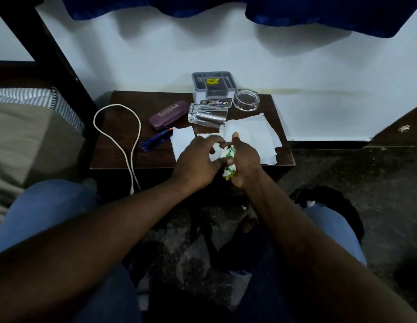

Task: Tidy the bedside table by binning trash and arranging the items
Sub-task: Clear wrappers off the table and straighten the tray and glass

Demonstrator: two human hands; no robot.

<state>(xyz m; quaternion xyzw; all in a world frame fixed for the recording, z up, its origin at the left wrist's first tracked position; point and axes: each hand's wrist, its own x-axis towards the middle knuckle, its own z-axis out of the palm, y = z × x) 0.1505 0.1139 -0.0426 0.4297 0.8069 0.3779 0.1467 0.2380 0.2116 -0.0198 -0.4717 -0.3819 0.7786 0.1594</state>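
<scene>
Over the front edge of the dark wooden bedside table [123, 157], my right hand [243, 166] grips a crumpled green-and-white wrapper [230, 171]. My left hand [195, 163] pinches crumpled white paper [216, 153] beside it; the two hands touch. Flat white paper sheets [251, 131] lie on the table under and behind the hands. A clear glass tumbler [208, 115] lies on its side. Behind it stand a grey organiser box [213, 88] and a glass ashtray [247, 99]. A purple glasses case [169, 114] and blue glasses [156, 139] lie to the left.
A white charging cable [130, 145] loops over the table's left side and hangs off the front. A bed with a dark frame [63, 66] stands at the left. A black bag [326, 201] sits on the floor by my right knee.
</scene>
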